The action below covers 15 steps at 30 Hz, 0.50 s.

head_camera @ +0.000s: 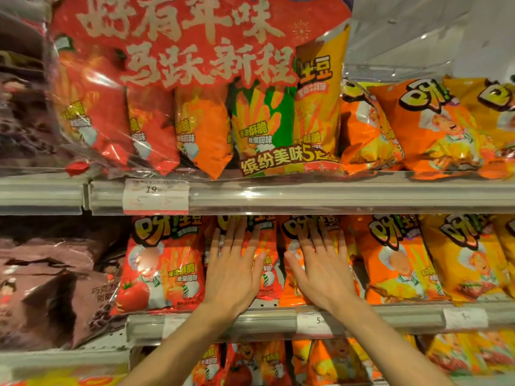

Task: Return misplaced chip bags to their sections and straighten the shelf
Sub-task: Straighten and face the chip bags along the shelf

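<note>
On the middle shelf (404, 316) stand rows of chip bags. My left hand (234, 271) lies flat, fingers spread, against a red chip bag (269, 277). Pressed flat beside it, my right hand (320, 271) rests on an orange chip bag (291, 291). Neither hand grips anything. Left of my hands a red tomato-flavour bag (164, 266) stands upright. To the right stand an orange bag (398, 263) and a yellow bag (462, 260).
The upper shelf (334, 193) carries a large clear multipack (195, 93) of red, orange, green and yellow bags, with orange bags (429, 126) to its right. Brown snack bags (50, 282) fill the left section. More bags (250, 363) stand on the shelf below. Price tags (156, 196) sit on the rails.
</note>
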### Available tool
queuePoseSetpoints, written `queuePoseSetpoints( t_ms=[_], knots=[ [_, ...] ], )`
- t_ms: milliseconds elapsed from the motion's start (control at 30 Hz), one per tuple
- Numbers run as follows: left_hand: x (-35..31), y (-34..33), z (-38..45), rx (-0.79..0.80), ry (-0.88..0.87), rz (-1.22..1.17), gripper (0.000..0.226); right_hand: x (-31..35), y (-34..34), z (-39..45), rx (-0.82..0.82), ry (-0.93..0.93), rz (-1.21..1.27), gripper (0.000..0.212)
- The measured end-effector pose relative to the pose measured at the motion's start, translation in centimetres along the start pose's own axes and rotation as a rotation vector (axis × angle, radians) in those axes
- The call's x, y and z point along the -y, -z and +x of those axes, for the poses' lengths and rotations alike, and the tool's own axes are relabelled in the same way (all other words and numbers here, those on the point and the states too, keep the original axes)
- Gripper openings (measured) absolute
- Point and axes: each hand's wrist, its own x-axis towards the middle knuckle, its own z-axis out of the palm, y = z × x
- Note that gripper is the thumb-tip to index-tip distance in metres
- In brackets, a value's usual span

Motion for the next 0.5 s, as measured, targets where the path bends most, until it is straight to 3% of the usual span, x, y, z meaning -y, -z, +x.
queuePoseSetpoints(
  t_ms=[300, 400, 500],
  knots=[
    [-2.7, 1.2, -0.7, -0.148, -0.02, -0.283, 0.047, -4.8, 3.7, -1.9, -0.192, -0.051, 0.403, 0.056],
    [-6.9, 1.5, -0.4, -0.178, -0.075, -0.44, 0.04, -8.8, 5.5, -2.0, -0.273, -0.152, 0.401, 0.05],
    [-12.5, 1.5, 0.6, -0.113, -0.084, -0.535, 0.04, -13.7, 7.2, -2.0, -0.195, -0.245, 0.348, 0.057]
  ],
)
